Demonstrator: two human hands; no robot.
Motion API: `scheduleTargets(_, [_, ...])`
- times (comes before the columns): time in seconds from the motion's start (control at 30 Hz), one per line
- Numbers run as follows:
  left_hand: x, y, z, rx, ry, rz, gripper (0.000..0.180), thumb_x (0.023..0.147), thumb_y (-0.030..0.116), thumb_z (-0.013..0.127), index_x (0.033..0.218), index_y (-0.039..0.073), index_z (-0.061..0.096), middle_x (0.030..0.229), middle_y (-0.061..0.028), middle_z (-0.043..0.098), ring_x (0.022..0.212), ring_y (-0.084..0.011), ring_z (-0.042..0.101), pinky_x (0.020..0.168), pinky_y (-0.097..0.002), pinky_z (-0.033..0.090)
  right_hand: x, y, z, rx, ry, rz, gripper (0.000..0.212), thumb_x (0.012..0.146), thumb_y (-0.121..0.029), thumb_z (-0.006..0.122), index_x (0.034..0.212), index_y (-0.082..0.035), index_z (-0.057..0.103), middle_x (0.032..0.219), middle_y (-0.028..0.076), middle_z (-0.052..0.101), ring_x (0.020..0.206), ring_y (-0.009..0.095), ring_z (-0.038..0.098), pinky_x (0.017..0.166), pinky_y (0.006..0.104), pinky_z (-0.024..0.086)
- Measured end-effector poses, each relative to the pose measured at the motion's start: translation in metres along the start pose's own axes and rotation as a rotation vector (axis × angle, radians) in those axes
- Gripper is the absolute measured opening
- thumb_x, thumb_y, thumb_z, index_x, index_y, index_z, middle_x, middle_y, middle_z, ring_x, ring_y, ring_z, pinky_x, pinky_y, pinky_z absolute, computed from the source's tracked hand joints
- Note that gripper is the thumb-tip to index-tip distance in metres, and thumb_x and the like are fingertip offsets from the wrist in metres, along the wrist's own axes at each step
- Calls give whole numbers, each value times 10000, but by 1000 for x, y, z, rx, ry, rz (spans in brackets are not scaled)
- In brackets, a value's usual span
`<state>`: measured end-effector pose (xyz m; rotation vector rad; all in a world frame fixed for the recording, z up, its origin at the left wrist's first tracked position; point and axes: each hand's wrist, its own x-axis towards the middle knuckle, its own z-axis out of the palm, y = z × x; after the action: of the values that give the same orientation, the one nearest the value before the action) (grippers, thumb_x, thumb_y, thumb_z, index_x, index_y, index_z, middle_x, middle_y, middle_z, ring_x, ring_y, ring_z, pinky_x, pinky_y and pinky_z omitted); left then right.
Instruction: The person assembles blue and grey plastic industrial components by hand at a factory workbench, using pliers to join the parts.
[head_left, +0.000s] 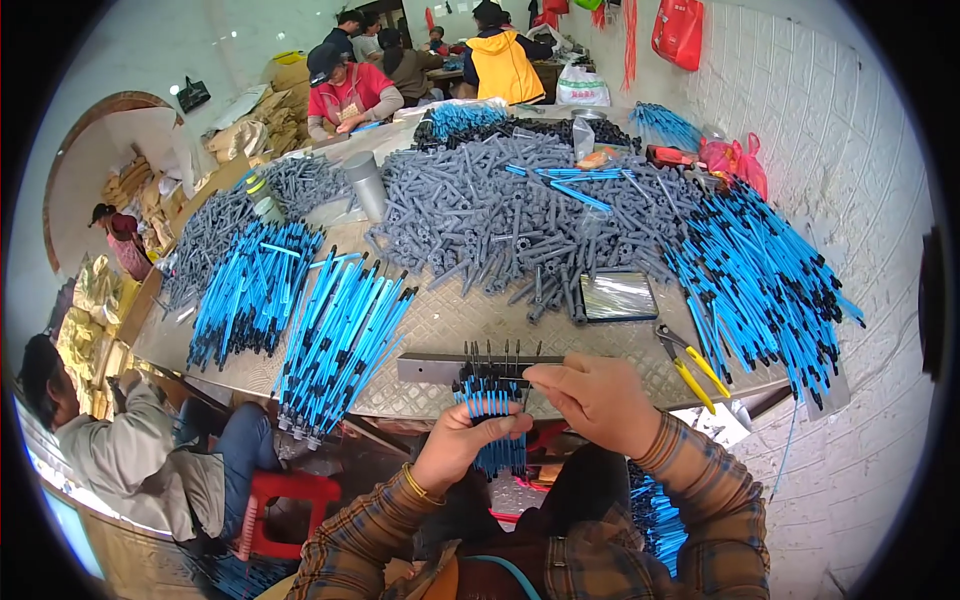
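Observation:
My left hand is closed round a small bunch of blue tubes with black ends, held upright at the table's front edge. Thin dark pins stick up from the black ends of the bunch. Right behind it lies a flat dark metal bar. My right hand is closed beside the bunch, thumb and forefinger pinched at the bar's right end. What sits between those fingertips is too small to make out. Yellow-handled pliers lie on the table to the right of my right hand.
Grey plastic parts are heaped over the table, behind a small shallow tray. Blue tubes lie in piles at left and right. A metal flask stands among them. A person sits on a red stool at left; others work beyond the table.

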<state>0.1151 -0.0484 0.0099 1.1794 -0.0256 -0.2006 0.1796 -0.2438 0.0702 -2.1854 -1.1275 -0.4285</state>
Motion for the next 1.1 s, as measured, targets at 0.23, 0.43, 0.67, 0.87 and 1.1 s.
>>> scheduleTargets(0.23, [-1,-2,-2,38,-49,-24,204,871,29,544,1068,0,589,1007,-133,640,952,-194,615,841,-304,486,1,0,2,92,-3,-36,206,809,-185,575,1013,-176,604,645,52,502,582,250,550,492,353,430])
scheduleTargets(0.43, [-2,-1,-1,77,-67,-10,210,878,45,542,1078,-2,586,1012,-128,639,962,-182,607,852,-293,476,4,-8,-4,-16,-14,-76,181,771,-176,573,950,-180,600,639,43,492,573,241,545,486,348,426])
scheduleTargets(0.67, [-3,0,0,91,-71,-16,221,883,51,538,1093,-3,582,1017,-122,639,973,-169,599,858,-284,468,6,-7,-5,-41,-1,-108,175,782,-175,596,952,-197,630,597,38,463,536,247,520,458,351,397])
scheduleTargets(0.87, [-4,0,-2,138,-105,-31,230,878,40,540,1102,6,582,1024,-112,638,983,-163,593,862,-279,462,9,-6,-3,28,-22,-134,137,760,-164,567,895,-154,593,626,30,485,569,239,549,498,339,438])
scheduleTargets(1.1, [-5,3,0,164,-108,-11,225,874,32,543,1093,9,590,1027,-100,638,978,-153,591,861,-275,460,9,-4,-1,59,-19,-141,148,775,-172,589,920,-181,616,637,34,507,568,249,551,493,347,434])
